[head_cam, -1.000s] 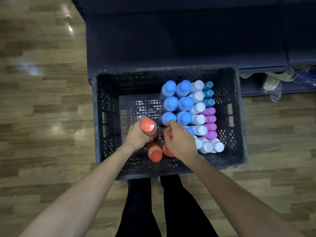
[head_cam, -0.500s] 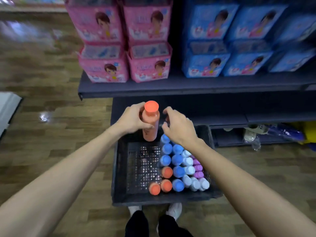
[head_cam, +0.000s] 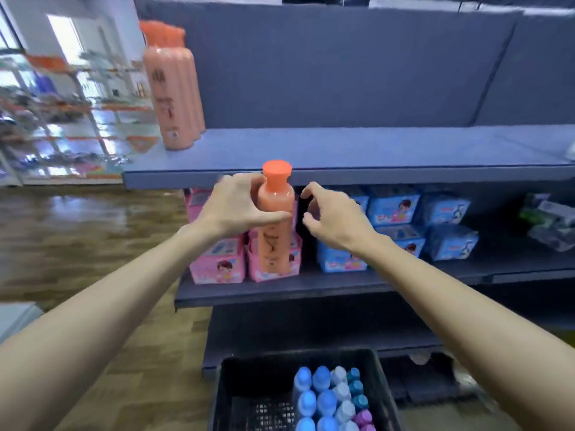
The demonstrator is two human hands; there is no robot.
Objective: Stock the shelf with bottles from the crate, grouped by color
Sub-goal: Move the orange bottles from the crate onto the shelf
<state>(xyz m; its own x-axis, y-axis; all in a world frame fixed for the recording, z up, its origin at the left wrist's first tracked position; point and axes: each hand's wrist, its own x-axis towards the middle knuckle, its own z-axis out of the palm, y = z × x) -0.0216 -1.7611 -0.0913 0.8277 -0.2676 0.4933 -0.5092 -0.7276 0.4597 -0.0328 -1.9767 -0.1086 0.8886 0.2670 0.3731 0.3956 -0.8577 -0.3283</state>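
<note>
One orange bottle held up before the shelf

Below the shelf: dark crate on the floor, packed along its right side with upright bottles in rows, blue caps, white caps, teal caps, purple caps. On the shelf's left end: row of orange bottles, upright. Just under the shelf's front edge: orange bottle, upright, peach body, brighter flared cap, dark print down the front. Left hand wrapped round its upper body. Right hand just beside it, fingers loosely curled, holding nothing.
</note>
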